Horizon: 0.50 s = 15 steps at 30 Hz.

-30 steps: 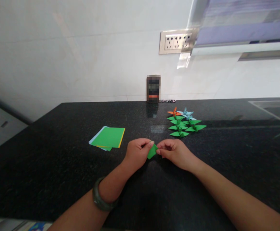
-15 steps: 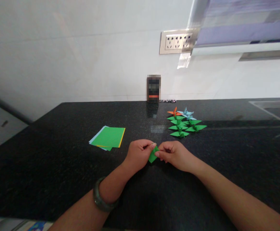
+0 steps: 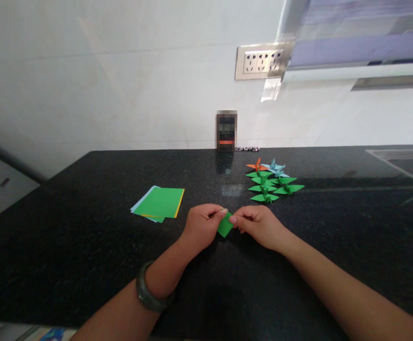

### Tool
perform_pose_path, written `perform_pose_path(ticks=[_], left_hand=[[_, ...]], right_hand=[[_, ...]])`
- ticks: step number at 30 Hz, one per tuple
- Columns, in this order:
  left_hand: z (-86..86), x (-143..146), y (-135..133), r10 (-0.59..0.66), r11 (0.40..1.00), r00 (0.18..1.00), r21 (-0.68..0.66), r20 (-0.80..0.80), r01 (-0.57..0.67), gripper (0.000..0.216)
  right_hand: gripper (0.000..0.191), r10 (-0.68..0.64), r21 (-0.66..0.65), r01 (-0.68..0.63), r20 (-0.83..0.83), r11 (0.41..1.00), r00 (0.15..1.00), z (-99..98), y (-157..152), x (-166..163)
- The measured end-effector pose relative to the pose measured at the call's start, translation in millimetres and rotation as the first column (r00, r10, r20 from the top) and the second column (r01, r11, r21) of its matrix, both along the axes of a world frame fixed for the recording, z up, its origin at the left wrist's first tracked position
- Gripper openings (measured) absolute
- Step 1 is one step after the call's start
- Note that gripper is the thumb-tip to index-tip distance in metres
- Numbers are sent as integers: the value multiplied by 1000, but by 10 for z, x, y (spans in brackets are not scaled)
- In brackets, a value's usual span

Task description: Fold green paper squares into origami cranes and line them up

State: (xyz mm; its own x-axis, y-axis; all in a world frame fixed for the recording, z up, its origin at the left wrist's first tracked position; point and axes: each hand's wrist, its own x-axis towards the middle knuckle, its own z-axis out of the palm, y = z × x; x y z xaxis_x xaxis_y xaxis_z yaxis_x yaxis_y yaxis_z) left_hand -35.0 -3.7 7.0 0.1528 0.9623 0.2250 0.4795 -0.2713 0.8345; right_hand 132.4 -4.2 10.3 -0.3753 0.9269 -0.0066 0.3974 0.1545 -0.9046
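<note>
Between my hands is a small folded piece of green origami paper [image 3: 224, 226], roughly diamond-shaped, with one corner pointing toward me. My left hand [image 3: 203, 225] pinches its upper left edge between thumb and fingers. On the other side, my right hand [image 3: 259, 225] grips the right corner, thumb on top. The fingers beneath the paper are partly hidden. Beyond my right hand sit several folded paper cranes: green ones [image 3: 289, 189] nearest, an orange one [image 3: 258, 166] and light blue ones [image 3: 274, 167] behind.
A stack of square paper sheets [image 3: 160, 202], green on top with yellow and blue edges showing, lies left on the black countertop [image 3: 85, 237]. A dark, blurred-out upright device [image 3: 226, 131] leans at the wall, a beaded strap [image 3: 249, 149] beside it. A sink edge [image 3: 401, 163] is far right.
The folded green paper has turned slightly and shows more of its flat face. Both hands have shifted up a little, still pinching it.
</note>
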Motion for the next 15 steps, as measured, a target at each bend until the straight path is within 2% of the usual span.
perform_pose_path(ticks=[3, 6, 11, 15], left_hand=[[-8, 6, -2, 2, 1000, 1000, 0, 18, -2, 22], [-11, 7, 1, 18, 1000, 999, 3, 34, -18, 21], [2, 6, 6, 96, 995, 990, -21, 99, -94, 23], [13, 39, -12, 34, 999, 991, -30, 131, -31, 22]], right_hand=[[24, -20, 58, 19, 20, 998, 1000, 4, 0, 6], [21, -57, 58, 59, -26, 997, 998, -22, -9, -17], [29, -194, -108, 172, -260, 979, 946, -43, 0, -58], [23, -131, -151, 103, -183, 983, 974, 3, -18, -84]])
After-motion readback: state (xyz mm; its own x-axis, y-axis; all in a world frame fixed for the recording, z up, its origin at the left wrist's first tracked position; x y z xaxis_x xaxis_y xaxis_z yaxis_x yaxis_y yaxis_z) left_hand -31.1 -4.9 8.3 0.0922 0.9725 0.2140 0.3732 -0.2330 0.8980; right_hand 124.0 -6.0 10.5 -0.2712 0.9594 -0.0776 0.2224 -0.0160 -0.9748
